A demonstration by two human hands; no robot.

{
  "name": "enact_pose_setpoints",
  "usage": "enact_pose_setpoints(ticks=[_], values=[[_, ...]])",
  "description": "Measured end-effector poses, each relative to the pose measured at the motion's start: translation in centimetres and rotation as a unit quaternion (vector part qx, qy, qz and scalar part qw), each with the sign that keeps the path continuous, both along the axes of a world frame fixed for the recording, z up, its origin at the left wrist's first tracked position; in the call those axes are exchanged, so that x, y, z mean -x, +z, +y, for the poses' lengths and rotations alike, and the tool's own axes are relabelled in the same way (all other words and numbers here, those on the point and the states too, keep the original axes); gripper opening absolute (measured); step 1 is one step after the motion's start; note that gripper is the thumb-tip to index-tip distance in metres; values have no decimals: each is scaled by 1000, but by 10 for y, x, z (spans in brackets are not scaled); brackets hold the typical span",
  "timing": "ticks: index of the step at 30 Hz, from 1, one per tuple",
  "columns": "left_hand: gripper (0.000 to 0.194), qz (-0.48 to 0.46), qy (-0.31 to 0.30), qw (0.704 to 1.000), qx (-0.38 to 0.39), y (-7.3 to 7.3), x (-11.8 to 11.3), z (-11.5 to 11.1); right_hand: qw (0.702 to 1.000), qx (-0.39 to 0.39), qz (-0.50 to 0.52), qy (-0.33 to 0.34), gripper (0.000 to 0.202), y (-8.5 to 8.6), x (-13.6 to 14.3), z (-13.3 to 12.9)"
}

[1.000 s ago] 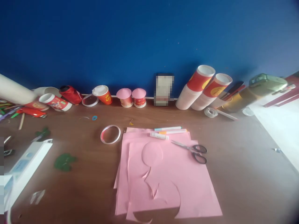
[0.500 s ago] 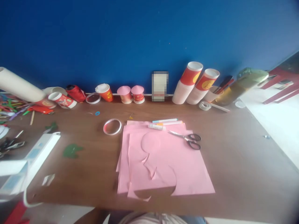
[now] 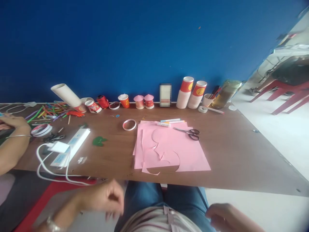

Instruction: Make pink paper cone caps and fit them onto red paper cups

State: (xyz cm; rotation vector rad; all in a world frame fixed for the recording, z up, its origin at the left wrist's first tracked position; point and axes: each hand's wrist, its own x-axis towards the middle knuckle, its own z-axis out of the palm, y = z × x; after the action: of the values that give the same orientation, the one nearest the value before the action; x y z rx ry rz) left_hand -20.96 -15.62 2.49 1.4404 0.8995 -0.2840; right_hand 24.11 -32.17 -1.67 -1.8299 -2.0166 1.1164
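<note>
My left hand hangs below the table's front edge beside my lap, blurred, its fingers curled; whether anything is in them is hidden. Low at the right, my right hand is beside my thigh, fingers bent and partly out of sight. Neither touches the table. Pink paper sheets with curved cuts lie in front of me. Black-handled scissors rest on their upper right part. Markers lie along the back edge of the sheets. A roll of tape is left of them.
Paper cups, two cone-topped cups and tall cup stacks line the wall. A white power strip with cables and a green cutout are at the left. Another person's arm rests at the far left.
Both my hands have come into view at the bottom. The view has shifted, showing more of the left side, with another person's arm, and a red stool at the right.
</note>
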Motion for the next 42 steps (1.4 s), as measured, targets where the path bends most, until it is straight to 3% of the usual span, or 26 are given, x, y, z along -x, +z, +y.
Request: enact_pose_setpoints(ticks=[2, 4, 6, 9, 12, 15, 19, 24, 27, 31, 35, 37, 39, 42], values=[[25, -83, 29, 978, -190, 47, -30, 42, 996, -82, 32, -1, 32, 34, -3, 56], [20, -117, 95, 904, -399, 66, -73, 96, 980, -199, -16, -22, 26, 64, 0, 125], [14, -131, 134, 832, -522, 58, -116, 150, 957, -273, -98, -26, 19, 80, 12, 197], [20, -130, 112, 820, -546, 20, -163, 207, 921, -333, -201, 1, 14, 71, 36, 281], [19, -132, 46, 808, -573, -14, -175, 226, 912, -345, -218, 24, 10, 42, 53, 318], [21, -141, 1, 804, -577, -30, -168, 226, 902, -368, -222, 45, 10, 18, 58, 321], [21, -174, -9, 792, -586, -37, -163, 223, 889, -407, -198, 64, 18, 5, 53, 316], [23, -220, 37, 775, -591, -32, -166, 218, 877, -450, -148, 84, 23, 3, 52, 315], [26, -255, 79, 789, -553, -25, -167, 212, 887, -458, -44, 47, 24, 5, 56, 311], [33, -276, 147, 838, -447, -20, -164, 212, 918, -373, 128, -26, 29, 12, 56, 307], [38, -264, 220, 861, -376, -12, -152, 225, 918, -310, 210, -128, 34, 25, 47, 310], [35, -231, 207, 861, -404, -9, -144, 230, 908, -266, 274, -173, 37, 31, 43, 312], [29, -175, 150, 856, -463, -10, -137, 232, 895, -216, 343, -187, 41, 36, 42, 312], [20, -101, 88, 831, -540, -23, -128, 230, 871, -135, 438, -178, 43, 36, 47, 305]])
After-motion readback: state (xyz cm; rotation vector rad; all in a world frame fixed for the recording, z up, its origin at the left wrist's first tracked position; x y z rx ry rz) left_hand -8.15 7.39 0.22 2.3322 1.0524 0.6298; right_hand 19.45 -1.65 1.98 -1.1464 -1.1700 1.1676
